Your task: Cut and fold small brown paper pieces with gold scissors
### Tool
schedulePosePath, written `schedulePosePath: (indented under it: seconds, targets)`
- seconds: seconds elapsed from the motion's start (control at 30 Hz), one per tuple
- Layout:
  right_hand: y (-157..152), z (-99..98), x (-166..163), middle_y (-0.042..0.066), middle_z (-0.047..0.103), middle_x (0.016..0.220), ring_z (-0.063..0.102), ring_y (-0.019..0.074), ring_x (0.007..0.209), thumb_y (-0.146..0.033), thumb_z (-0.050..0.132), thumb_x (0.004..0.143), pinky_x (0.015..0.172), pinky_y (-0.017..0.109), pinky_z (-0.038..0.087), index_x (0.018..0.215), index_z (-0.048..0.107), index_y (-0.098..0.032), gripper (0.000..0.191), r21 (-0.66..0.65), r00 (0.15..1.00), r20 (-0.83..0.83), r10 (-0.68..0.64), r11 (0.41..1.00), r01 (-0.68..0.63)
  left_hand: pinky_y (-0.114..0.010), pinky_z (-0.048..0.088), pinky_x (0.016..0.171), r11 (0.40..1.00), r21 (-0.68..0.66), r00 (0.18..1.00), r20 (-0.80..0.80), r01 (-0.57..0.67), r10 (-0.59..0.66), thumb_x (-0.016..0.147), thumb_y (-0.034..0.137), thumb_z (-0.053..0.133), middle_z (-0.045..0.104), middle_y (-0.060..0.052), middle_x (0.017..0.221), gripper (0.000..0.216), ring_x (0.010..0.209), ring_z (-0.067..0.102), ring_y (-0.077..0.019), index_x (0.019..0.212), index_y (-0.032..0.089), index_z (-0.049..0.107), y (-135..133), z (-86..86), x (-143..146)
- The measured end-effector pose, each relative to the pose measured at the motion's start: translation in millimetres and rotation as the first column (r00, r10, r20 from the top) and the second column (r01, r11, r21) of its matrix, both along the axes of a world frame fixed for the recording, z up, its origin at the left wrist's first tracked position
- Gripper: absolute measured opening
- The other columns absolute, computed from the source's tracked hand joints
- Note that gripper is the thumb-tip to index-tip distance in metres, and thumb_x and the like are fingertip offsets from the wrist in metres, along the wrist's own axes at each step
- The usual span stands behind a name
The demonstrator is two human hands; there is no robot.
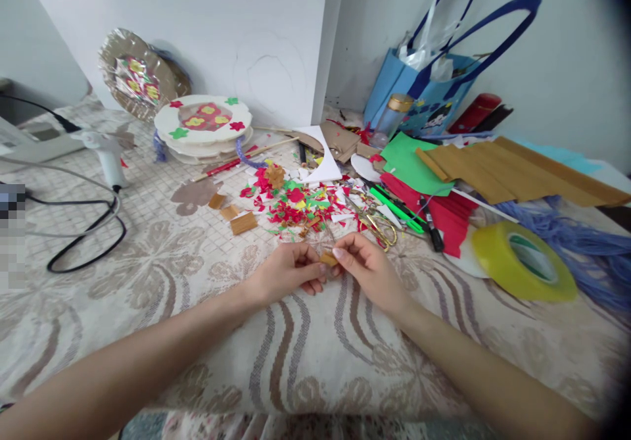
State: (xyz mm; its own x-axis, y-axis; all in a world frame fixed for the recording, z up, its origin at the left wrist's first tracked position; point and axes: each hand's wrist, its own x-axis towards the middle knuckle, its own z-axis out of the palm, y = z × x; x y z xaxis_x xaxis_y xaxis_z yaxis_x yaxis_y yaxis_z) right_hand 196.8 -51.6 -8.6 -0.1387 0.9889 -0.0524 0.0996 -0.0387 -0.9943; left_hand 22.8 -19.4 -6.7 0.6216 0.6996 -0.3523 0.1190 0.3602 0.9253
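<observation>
Between my two hands is a small piece of golden-brown crepe paper (327,258). My left hand (290,270) pinches its left side, thumb on top and fingers curled below. On its right side, the thumb and fingers of my right hand (369,269) are closed too. Just beyond my hands lies a heap of red, green and yellow paper scraps (296,213), with a golden-brown paper flower (275,175) at its back. Left of the heap are several cut golden-brown paper pieces (243,223). Gold-handled scissors (382,231) rest close to my right hand.
A glue gun (106,154) with its cord stands at left. Behind are a white decorated lantern (204,124) and a brown round one (133,75). At right lie yellow tape (493,259), a brown crepe sheet (522,173), green paper (414,164) and blue yarn (582,236). A blue bag (389,85) stands behind.
</observation>
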Motion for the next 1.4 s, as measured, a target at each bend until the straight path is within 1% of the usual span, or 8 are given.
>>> schedulePosePath:
  seconds: [0.07,0.2,0.4,0.6,0.77,0.87,1.33,1.4]
  targets:
    - [1.5,-0.2,2.0,-0.002,0.057,0.071,0.058,0.0125,0.061,-0.037,0.052,0.086,0.060,0.027,0.047,0.087,0.052,-0.021,0.016,-0.031,0.999,-0.036,0.018,0.999,-0.019,-0.022,0.051,0.057,1.000,-0.016,1.000,0.006,0.002,-0.001,0.072,0.033,0.067,0.064,0.000,0.062,0.022,0.053,0.060,-0.0090,0.071,0.013,0.056,1.0,0.1,-0.8]
    - [3.8,-0.9,3.9,-0.002,0.057,0.074,0.057,0.0123,0.065,-0.032,0.061,0.080,0.062,0.026,0.047,0.090,0.052,-0.020,0.017,-0.050,0.996,-0.045,0.075,0.996,-0.077,-0.023,0.051,0.057,1.000,-0.025,1.000,-0.003,-0.013,0.013,0.072,0.034,0.066,0.064,0.000,0.064,0.023,0.054,0.060,-0.0094,0.071,0.014,0.056,1.8,0.2,-1.4]
    - [2.4,-1.8,1.9,-0.002,0.056,0.070,0.056,0.0121,0.063,-0.032,0.062,0.080,0.061,0.026,0.047,0.086,0.053,-0.020,0.016,-0.037,0.998,-0.033,0.051,0.998,-0.052,-0.023,0.051,0.056,0.999,0.042,1.000,-0.015,-0.014,0.015,0.073,0.036,0.066,0.062,0.001,0.061,0.023,0.054,0.059,-0.0098,0.074,0.015,0.056,0.4,-0.8,-0.9]
    - [2.9,-3.2,5.1,-0.001,0.056,0.074,0.058,0.0128,0.059,-0.045,0.044,0.090,0.056,0.027,0.046,0.089,0.055,-0.022,0.026,-0.075,0.994,-0.099,0.045,0.996,-0.053,-0.021,0.047,0.053,0.997,0.082,1.000,-0.013,-0.001,0.002,0.074,0.035,0.064,0.059,0.002,0.060,0.022,0.050,0.055,-0.0083,0.069,0.015,0.055,1.9,-0.5,-2.3]
    - [4.7,1.7,6.6,-0.002,0.055,0.073,0.056,0.0121,0.063,-0.035,0.060,0.082,0.058,0.025,0.046,0.087,0.052,-0.021,0.016,-0.043,0.985,-0.097,0.139,0.989,-0.144,-0.021,0.046,0.053,0.998,0.065,1.000,0.002,-0.001,0.001,0.073,0.037,0.064,0.058,0.002,0.062,0.025,0.051,0.053,-0.0077,0.069,0.015,0.054,4.9,2.5,-3.1]
    - [5.8,1.7,6.7,-0.003,0.055,0.076,0.056,0.0108,0.065,-0.028,0.067,0.076,0.061,0.025,0.046,0.084,0.052,-0.021,0.018,-0.058,0.985,-0.100,0.141,0.987,-0.147,-0.021,0.046,0.053,0.996,0.085,1.000,-0.001,0.008,-0.008,0.074,0.037,0.064,0.057,0.002,0.061,0.024,0.052,0.053,-0.0077,0.071,0.014,0.055,5.5,2.9,-4.0]
    - [5.5,-3.0,8.4,-0.003,0.057,0.064,0.056,0.0121,0.061,-0.028,0.063,0.079,0.062,0.026,0.046,0.075,0.051,-0.019,0.016,-0.103,0.988,-0.076,0.133,0.985,-0.141,-0.022,0.045,0.054,0.972,0.232,0.999,-0.031,-0.035,0.043,0.077,0.037,0.060,0.057,0.001,0.061,0.023,0.054,0.054,-0.0092,0.070,0.015,0.055,5.7,4.2,-4.1]
    - [4.9,-3.3,7.5,-0.002,0.057,0.069,0.056,0.0118,0.064,-0.027,0.063,0.079,0.062,0.026,0.046,0.078,0.051,-0.020,0.015,-0.095,0.988,-0.095,0.121,0.987,-0.130,-0.021,0.045,0.053,0.965,0.260,0.998,-0.052,-0.027,0.042,0.078,0.036,0.059,0.056,0.002,0.059,0.022,0.053,0.054,-0.0093,0.070,0.016,0.055,4.8,4.3,-5.0]
